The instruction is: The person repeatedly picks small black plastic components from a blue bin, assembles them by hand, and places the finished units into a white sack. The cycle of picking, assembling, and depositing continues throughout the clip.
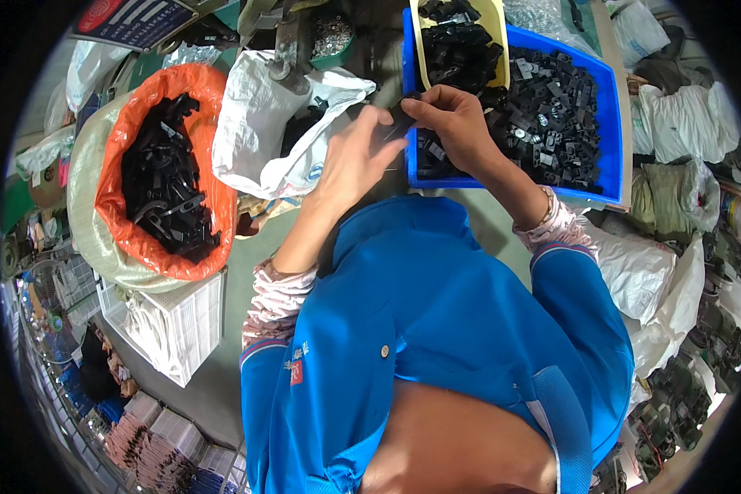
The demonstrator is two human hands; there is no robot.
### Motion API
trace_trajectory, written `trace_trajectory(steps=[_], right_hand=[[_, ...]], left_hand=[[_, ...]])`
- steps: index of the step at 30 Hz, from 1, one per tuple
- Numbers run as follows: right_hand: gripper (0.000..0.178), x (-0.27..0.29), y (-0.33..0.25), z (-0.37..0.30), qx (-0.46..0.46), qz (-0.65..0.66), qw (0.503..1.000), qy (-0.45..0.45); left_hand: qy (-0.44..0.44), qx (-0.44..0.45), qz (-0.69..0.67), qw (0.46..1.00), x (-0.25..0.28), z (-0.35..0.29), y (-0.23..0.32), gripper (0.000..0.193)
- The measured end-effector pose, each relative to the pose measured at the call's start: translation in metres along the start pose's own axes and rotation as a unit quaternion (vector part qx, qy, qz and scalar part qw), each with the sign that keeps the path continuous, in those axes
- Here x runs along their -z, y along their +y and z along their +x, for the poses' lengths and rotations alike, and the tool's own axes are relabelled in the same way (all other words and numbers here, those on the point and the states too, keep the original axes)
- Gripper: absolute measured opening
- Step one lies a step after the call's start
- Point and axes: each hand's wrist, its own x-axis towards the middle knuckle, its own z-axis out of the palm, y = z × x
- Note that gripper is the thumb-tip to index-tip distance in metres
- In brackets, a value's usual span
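Note:
A dark black plastic part (398,123) is between my two hands, above the work surface. My left hand (352,160) is curled around its left side, with the thumb below and the fingers above it. At its upper right end, the thumb and forefinger of my right hand (453,122) pinch together. The part's exact shape is mostly hidden by the fingers. Close to my right hand is a blue tray (620,156) of small black pieces, some with shiny metal bits. A white woven sack (251,123) with black parts inside stands beside my left hand.
A yellow bin (503,41) of black parts sits at the blue tray's far left corner. On the left, a sack with an orange liner (111,185) holds black parts above a white plastic crate (185,333). A green container (337,56) holds small metal pieces. Bags (634,267) lie to the right.

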Motion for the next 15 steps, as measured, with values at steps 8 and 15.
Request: trace_trajectory(steps=[8,15], right_hand=[[0.024,0.026,-0.043,0.044,0.048,-0.208,0.974,-0.078],[0.015,0.106,-0.061,0.167,0.176,-0.82,0.53,0.127]], left_hand=[[0.057,0.005,-0.1,0.993,0.009,0.002,-0.031,0.021],[0.051,0.062,-0.173,0.982,0.024,0.005,-0.044,0.018]])
